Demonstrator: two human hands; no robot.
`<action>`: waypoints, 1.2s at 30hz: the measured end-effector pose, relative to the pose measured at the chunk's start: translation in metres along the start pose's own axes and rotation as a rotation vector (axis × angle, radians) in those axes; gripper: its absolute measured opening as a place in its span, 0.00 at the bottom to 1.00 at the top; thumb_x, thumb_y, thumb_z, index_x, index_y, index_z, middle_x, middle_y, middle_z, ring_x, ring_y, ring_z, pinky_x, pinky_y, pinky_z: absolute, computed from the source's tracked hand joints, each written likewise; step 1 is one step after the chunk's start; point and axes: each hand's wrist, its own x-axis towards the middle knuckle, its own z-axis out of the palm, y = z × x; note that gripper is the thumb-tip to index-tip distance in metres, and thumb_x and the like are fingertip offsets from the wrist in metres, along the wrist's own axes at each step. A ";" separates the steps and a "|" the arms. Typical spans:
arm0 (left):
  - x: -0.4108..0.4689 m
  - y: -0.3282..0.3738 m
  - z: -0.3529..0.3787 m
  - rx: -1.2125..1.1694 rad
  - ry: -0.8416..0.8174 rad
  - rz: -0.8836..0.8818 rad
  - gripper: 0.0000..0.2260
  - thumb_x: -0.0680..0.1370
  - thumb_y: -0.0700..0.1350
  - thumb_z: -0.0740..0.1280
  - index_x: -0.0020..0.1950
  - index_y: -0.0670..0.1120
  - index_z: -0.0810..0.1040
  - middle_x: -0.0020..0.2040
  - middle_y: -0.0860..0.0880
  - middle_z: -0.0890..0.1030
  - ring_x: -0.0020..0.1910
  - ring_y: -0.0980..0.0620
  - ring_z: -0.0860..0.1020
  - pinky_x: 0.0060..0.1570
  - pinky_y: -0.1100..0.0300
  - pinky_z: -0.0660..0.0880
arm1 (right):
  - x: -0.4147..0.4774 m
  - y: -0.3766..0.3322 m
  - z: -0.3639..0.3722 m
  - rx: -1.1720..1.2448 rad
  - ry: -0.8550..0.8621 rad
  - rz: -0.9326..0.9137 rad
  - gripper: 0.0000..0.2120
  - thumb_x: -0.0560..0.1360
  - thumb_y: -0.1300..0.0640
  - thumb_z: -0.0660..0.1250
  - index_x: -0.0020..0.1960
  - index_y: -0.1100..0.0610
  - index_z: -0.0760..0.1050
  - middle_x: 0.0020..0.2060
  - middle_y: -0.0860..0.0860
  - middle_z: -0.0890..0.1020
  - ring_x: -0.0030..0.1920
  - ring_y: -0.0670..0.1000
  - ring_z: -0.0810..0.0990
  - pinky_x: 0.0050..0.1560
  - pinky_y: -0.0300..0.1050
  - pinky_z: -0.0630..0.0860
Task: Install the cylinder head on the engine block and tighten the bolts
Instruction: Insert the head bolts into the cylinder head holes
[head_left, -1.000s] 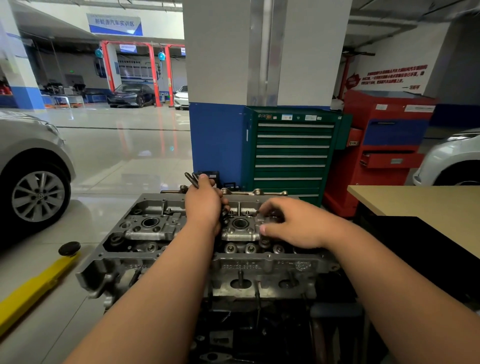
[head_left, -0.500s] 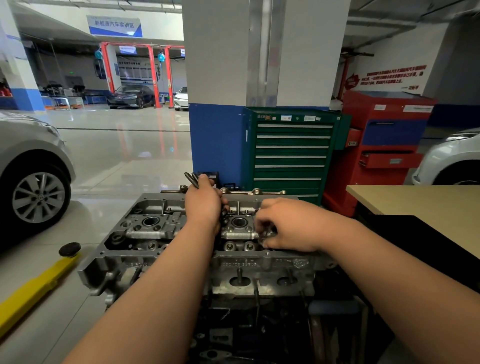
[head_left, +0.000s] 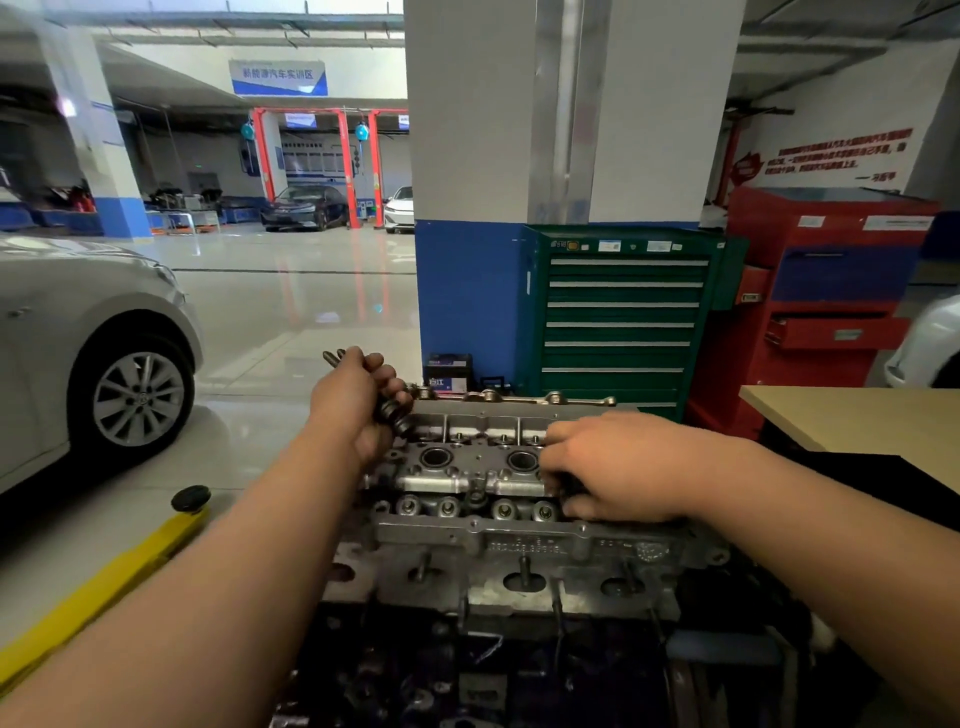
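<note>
**Bolts in one hand, the other down on the cylinder head**

The grey cast-metal cylinder head (head_left: 483, 525) sits on top of the dark, grimy engine block (head_left: 467, 670), straight in front of the person and low in the view. Its upper face shows round spark-plug wells, a row of valve tops and several studs standing out of the near side.

The left hand (head_left: 353, 402) is raised over the far left corner of the head, closed in a fist around a bundle of dark steel bolts (head_left: 389, 410). Their flanged heads stick out below the curled fingers, and threaded ends show above the thumb side.

The right hand (head_left: 618, 467) rests on the right part of the head, palm down, fingers bent and pinched together at the casting beside the second round well. Whether it grips a bolt there cannot be told, since the fingertips cover the spot.

Behind the engine stands a white and blue pillar (head_left: 519, 156), with a green steel drawer cabinet (head_left: 623, 317) against it and a red tool cabinet (head_left: 826, 291) to its right. A tan worktop (head_left: 872, 421) juts in from the right edge. To the left are a silver car (head_left: 83, 343) on the glossy floor and a yellow lift arm (head_left: 104, 582) with a black round pad.
</note>
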 end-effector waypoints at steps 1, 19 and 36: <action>0.000 0.006 -0.007 -0.029 -0.008 -0.002 0.16 0.84 0.50 0.53 0.38 0.47 0.67 0.23 0.51 0.68 0.18 0.54 0.67 0.20 0.68 0.66 | 0.002 -0.002 -0.008 0.109 0.059 0.036 0.13 0.76 0.45 0.65 0.60 0.46 0.72 0.52 0.42 0.73 0.51 0.46 0.75 0.52 0.45 0.75; 0.003 0.023 -0.021 0.043 -0.213 0.025 0.16 0.84 0.54 0.50 0.51 0.45 0.71 0.40 0.48 0.86 0.34 0.49 0.84 0.30 0.55 0.79 | 0.096 -0.075 -0.023 1.128 0.387 0.135 0.05 0.77 0.50 0.66 0.48 0.51 0.78 0.33 0.48 0.81 0.32 0.44 0.76 0.37 0.45 0.74; 0.051 0.028 -0.081 0.175 0.285 0.192 0.12 0.80 0.50 0.54 0.43 0.45 0.70 0.28 0.49 0.68 0.20 0.52 0.67 0.19 0.65 0.64 | 0.095 -0.057 -0.045 0.940 0.545 0.012 0.08 0.76 0.55 0.64 0.42 0.50 0.81 0.29 0.43 0.79 0.28 0.39 0.72 0.30 0.29 0.68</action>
